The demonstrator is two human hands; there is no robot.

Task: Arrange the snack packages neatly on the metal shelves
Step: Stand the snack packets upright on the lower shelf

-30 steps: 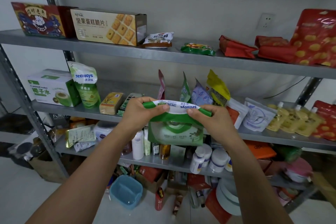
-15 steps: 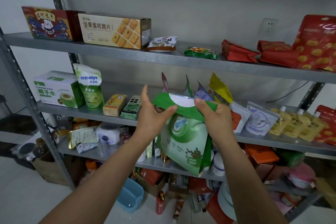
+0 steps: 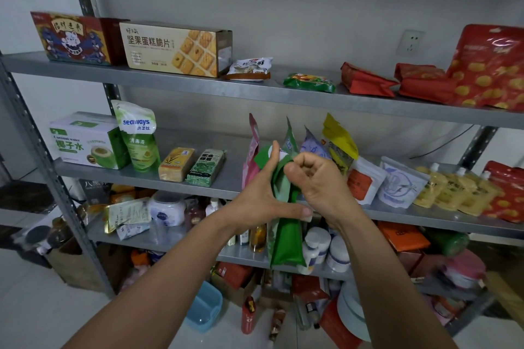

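Fingers (image 3: pixel 304 163) of the right hand (image 3: pixel 320 187) pinch the green pouch (image 3: pixel 285 246) top, left hand (image 3: pixel 255 201) braces it flat-fingered, before the middle shelf (image 3: pixel 224 188); placing step, next likely standing it upright beside the pink pouch (image 3: pixel 252 150).

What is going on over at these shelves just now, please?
A person holds a green pouch upright and edge-on before the middle shelf. The right hand pinches its folded top; the left hand, fingers straight, steadies its side with the thumb across it. The pouch is not shelved yet; other pouches stand just behind.
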